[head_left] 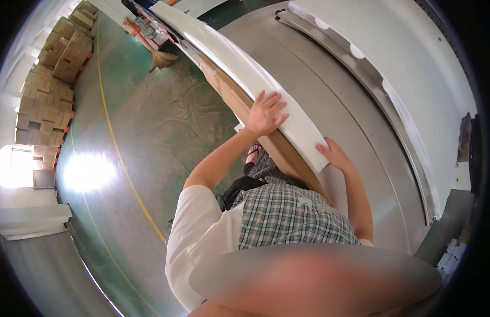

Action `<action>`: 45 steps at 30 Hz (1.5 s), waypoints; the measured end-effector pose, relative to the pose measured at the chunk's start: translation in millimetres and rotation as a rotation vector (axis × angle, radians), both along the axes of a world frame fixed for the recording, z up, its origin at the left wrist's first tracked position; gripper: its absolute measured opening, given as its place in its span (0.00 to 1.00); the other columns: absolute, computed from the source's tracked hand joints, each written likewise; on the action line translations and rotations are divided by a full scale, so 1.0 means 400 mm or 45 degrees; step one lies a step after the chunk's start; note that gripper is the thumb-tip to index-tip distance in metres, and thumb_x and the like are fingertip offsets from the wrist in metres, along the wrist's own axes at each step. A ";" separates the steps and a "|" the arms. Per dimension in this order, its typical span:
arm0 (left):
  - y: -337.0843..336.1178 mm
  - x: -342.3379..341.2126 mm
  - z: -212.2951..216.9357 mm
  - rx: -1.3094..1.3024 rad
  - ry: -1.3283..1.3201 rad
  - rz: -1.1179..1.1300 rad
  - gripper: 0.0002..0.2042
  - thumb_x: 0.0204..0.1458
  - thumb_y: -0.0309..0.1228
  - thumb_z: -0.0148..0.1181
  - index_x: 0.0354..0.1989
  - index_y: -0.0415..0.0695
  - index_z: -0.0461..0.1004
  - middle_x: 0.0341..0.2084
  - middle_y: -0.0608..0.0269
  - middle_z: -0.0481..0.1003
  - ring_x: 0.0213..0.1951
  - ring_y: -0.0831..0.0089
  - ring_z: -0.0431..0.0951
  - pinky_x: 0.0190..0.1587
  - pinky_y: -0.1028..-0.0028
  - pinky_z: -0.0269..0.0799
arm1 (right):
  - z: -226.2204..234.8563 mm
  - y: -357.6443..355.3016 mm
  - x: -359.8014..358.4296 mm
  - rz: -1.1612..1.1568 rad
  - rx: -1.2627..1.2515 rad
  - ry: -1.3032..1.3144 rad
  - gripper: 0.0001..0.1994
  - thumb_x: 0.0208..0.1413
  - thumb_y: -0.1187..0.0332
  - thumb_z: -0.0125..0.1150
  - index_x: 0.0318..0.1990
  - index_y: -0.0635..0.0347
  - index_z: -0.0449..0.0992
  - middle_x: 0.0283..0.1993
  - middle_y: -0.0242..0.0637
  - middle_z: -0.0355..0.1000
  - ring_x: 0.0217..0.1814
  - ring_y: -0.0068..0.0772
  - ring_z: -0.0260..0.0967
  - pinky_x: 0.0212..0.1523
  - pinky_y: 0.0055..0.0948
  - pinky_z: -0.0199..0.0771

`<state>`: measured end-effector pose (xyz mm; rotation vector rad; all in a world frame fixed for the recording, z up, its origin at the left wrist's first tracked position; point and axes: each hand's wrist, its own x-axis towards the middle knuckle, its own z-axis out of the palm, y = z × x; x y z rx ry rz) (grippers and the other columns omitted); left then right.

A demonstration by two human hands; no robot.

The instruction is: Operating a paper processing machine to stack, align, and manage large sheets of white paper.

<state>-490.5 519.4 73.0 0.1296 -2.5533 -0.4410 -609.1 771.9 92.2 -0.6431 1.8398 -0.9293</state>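
Observation:
A long, glossy white strip (250, 68), perhaps sheet plastic or a stack of it, lies along the near edge of a grey metal table (313, 79). My left hand (265, 113) rests flat on its upper face, fingers spread. At the strip's near right end, my right hand (336, 155) grips the corner from the side; some of its fingertips are hidden. Brown cardboard (279, 148) runs along the table edge, between the strip and my checked apron (292, 214).
Beyond the table's far side rises a large white machine panel (408, 58) with a metal bar below it. A broom (163, 61) stands near the table's far left end. Stacked cardboard boxes (47, 103) line the left wall, past a yellow floor line (115, 142).

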 end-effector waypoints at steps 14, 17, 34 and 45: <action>-0.154 -0.008 -0.024 0.358 -0.147 -0.650 0.15 0.44 0.38 0.57 0.37 0.42 0.71 0.40 0.53 0.71 0.42 0.58 0.71 0.45 0.64 0.67 | -0.261 -0.347 -0.099 -0.680 -0.355 0.090 0.10 0.52 0.65 0.51 0.36 0.63 0.71 0.26 0.34 0.69 0.27 0.22 0.66 0.26 0.22 0.67; -0.208 -0.043 -0.009 0.278 -0.744 -1.152 0.16 0.46 0.42 0.55 0.37 0.44 0.70 0.35 0.57 0.72 0.36 0.58 0.72 0.37 0.66 0.69 | -0.301 -0.206 -0.173 -1.157 -0.123 0.762 0.08 0.53 0.66 0.49 0.34 0.61 0.71 0.25 0.37 0.69 0.26 0.29 0.67 0.28 0.26 0.68; -0.240 -0.206 -0.104 0.513 -1.438 -1.809 0.15 0.47 0.38 0.52 0.40 0.42 0.70 0.34 0.53 0.73 0.36 0.60 0.73 0.39 0.67 0.67 | -0.330 0.092 -0.116 -1.577 1.329 1.494 0.14 0.49 0.66 0.47 0.46 0.51 0.68 0.50 0.37 0.64 0.52 0.43 0.59 0.48 0.42 0.62; -0.249 -0.216 -0.122 0.561 -1.483 -1.857 0.15 0.48 0.34 0.51 0.42 0.40 0.68 0.38 0.52 0.71 0.40 0.59 0.70 0.42 0.67 0.65 | -0.312 0.065 -0.131 -1.551 1.339 1.507 0.14 0.49 0.67 0.47 0.45 0.53 0.67 0.50 0.38 0.62 0.52 0.44 0.58 0.48 0.43 0.61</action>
